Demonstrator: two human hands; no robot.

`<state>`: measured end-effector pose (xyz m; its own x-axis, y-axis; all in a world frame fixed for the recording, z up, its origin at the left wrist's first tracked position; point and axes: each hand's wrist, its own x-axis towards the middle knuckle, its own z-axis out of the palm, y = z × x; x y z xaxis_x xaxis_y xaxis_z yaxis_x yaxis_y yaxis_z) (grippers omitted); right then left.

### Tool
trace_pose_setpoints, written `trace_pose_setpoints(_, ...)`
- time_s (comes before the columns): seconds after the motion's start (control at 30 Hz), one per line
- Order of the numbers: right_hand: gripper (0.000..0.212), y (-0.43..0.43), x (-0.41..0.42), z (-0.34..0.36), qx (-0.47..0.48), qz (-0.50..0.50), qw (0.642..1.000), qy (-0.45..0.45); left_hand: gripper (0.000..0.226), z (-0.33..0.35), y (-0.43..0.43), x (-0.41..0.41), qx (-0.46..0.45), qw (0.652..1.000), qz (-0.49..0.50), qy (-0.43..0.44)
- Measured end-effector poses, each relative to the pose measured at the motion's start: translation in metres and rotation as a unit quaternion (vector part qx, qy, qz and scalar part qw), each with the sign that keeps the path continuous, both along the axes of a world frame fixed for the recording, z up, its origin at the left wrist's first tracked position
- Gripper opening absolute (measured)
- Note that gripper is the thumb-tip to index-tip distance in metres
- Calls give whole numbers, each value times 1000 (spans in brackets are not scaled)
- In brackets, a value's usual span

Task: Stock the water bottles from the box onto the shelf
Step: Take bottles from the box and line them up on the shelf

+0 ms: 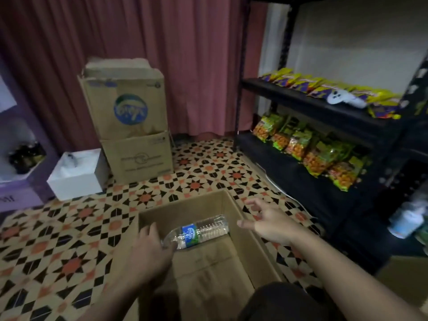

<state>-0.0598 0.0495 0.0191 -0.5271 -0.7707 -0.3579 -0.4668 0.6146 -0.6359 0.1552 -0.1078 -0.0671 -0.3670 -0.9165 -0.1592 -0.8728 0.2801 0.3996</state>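
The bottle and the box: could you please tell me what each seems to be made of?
Bottle: clear plastic with a glossy finish, going by its see-through ribbed wall and bright glints. Box: probably cardboard with a matte finish, going by its dull tan walls and creased floor flaps.

floor (69, 239): cream tiles, black-and-orange star pattern. far curtain (185, 66) dusty pink. shelf (301, 98) on right, black; top bags (324, 88) yellow/purple, lower bags (312, 156) green/orange. near box (180, 202) plain brown; water bottle (199, 230) clear, blue-green label. far-left cartons (129, 107) brown, blue-green round logo; small box (78, 177) white.
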Motion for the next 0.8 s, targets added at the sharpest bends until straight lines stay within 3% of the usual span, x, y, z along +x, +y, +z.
trace_pose_setpoints(0.17,77,-73,-1,-38,31,65,997,8,91,-54,-33,12,75,991,102,-43)
trace_pose_setpoints(0.27,78,-108,-4,-75,69,100,993,10,82,-83,-41,17,122,979,157,-43)
trace_pose_setpoints(0.47,79,-162,-11,-162,106,153,982,-5,71,-106,-46,16,68,988,112,-85)
trace_pose_setpoints(0.8,104,-238,-27,-280,127,274,939,162,77,-143,-56,13,98,976,189,-51)
